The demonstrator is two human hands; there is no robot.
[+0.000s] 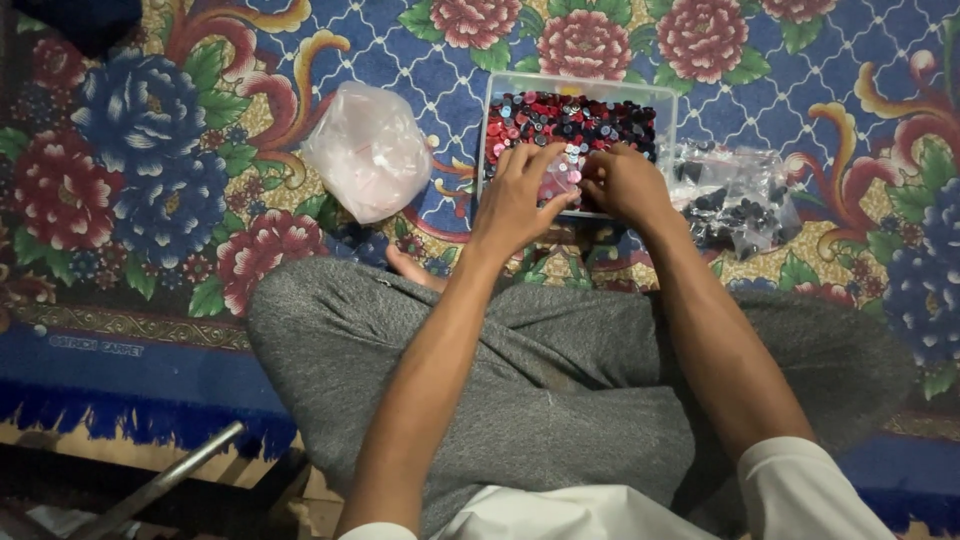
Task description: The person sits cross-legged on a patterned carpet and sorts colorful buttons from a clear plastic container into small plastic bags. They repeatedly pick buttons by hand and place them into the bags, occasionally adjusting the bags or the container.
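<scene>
A clear plastic tray [489, 95] sits on the carpet in front of my crossed legs, filled with several small red, black and pink buttons [570, 118]. My left hand [522, 195] rests over the tray's near edge with fingers spread on the buttons. Beside it, my right hand [625, 183] is curled over the same near part of the tray, fingertips pinched among the buttons. What the right fingers hold is hidden.
A clear bag of dark buttons [735, 198] lies right of the tray. A bulging whitish plastic bag [368, 150] lies to the left. The floral carpet [150, 150] covers the floor. A metal bar [165, 485] shows at the lower left.
</scene>
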